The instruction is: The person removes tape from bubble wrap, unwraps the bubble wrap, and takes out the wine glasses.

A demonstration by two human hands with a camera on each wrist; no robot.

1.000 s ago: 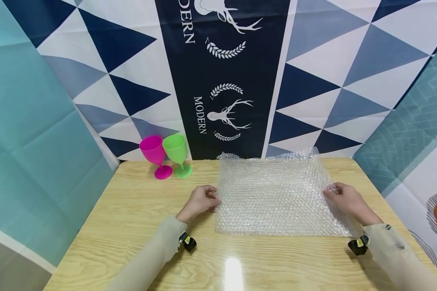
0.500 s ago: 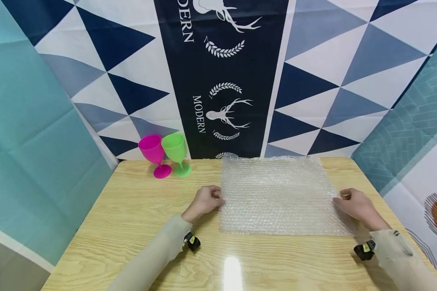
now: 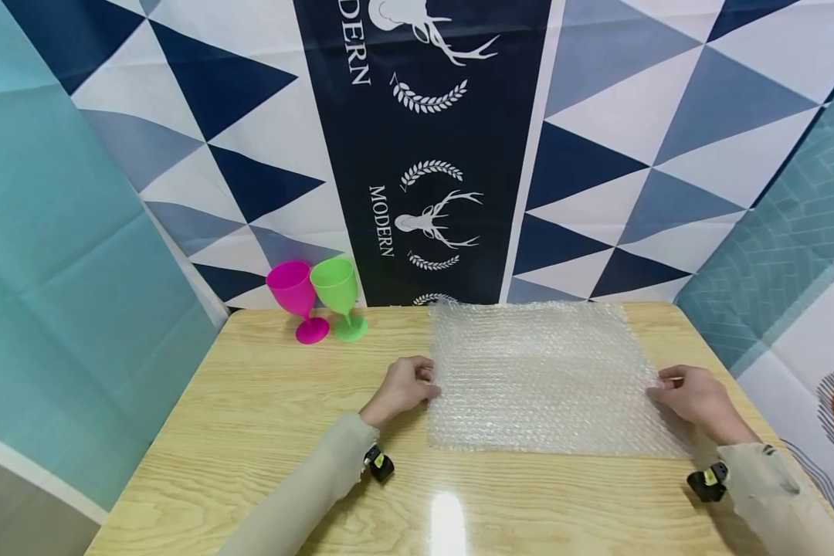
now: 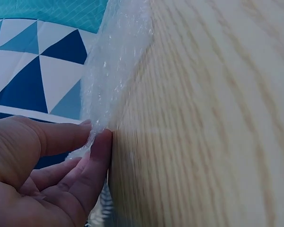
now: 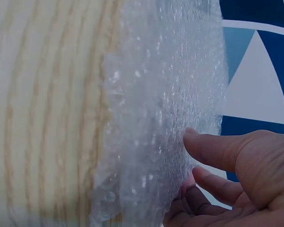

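Observation:
A clear sheet of bubble wrap (image 3: pixel 538 378) is spread out over the right half of the wooden table, its back edge against the wall cloth. My left hand (image 3: pixel 403 388) pinches its left edge; in the left wrist view, thumb and fingers meet with the bubble wrap (image 4: pixel 114 66) between them, close to the tabletop. At the opposite side my right hand (image 3: pixel 696 398) holds the right edge. The right wrist view has the thumb on top of the bubble wrap (image 5: pixel 156 99), while the other fingers are partly hidden beneath it.
A magenta goblet (image 3: pixel 293 289) and a green goblet (image 3: pixel 336 285) stand upright side by side at the back left of the wooden table (image 3: pixel 271 409). Behind the table hangs a patterned wall cloth (image 3: pixel 445 139); teal cloths (image 3: pixel 76 232) flank it.
Both hands have moved to the right along with the bubble wrap. Its raised back edge has come down, and the sheet lies flatter. The goblets have stayed put.

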